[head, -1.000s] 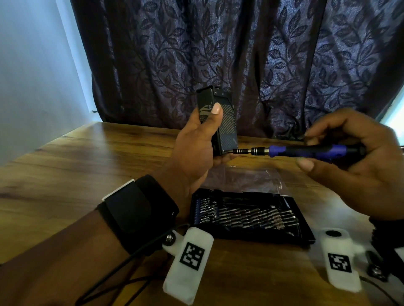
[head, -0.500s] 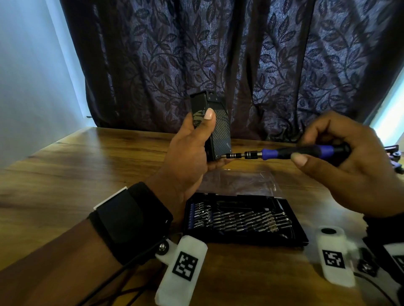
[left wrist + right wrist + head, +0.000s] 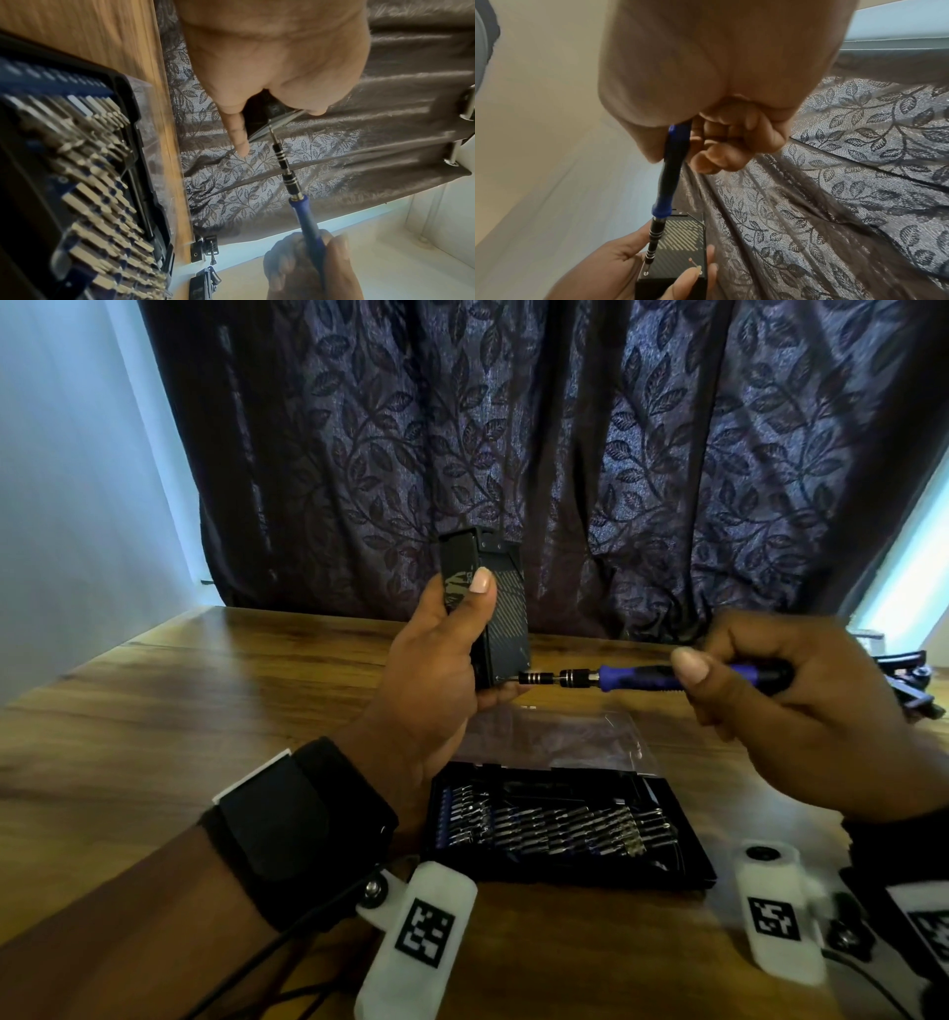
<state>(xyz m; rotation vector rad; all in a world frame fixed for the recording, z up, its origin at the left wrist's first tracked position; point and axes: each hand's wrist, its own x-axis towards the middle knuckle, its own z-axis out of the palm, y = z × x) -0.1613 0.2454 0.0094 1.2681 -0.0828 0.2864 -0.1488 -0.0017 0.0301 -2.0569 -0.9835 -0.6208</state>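
A dark curtain (image 3: 565, 454), a sheer weave patterned with leafy vines, hangs in folds well behind the bit case (image 3: 565, 880). The table (image 3: 154, 711) under the case is glossy wood with a streaked brown grain. The case is a flat black plastic tray; its clear lid (image 3: 565, 737) lies on the wood, touching the case's far edge.

Above the case's far left corner the left hand (image 3: 436, 680) holds a black box (image 3: 506, 618) upright. The thumb is pressed flat on the front face, the other fingers wrap round the back, and one finger juts straight out below it. The box is a slim rectangular block with a diagonally hatched face. A pale graphic sits by the thumb, its lettering too blurred to read.

Above the case's far right corner the right hand (image 3: 801, 711) has thumb and curled fingers clamped on the screwdriver (image 3: 631, 676). It lies level: blue grip, black knurled collar with silver rings, thin tip touching the box's lower corner.

A white tag (image 3: 421, 937) at the case's near left corner and another tag (image 3: 775, 916) at its near right each carry a square black-and-white code. Rows of small steel bits (image 3: 554, 824) fill the case.

Since a second ago, box and screwdriver keep the same pose; the right thumb, then under the handle, now lies across it.
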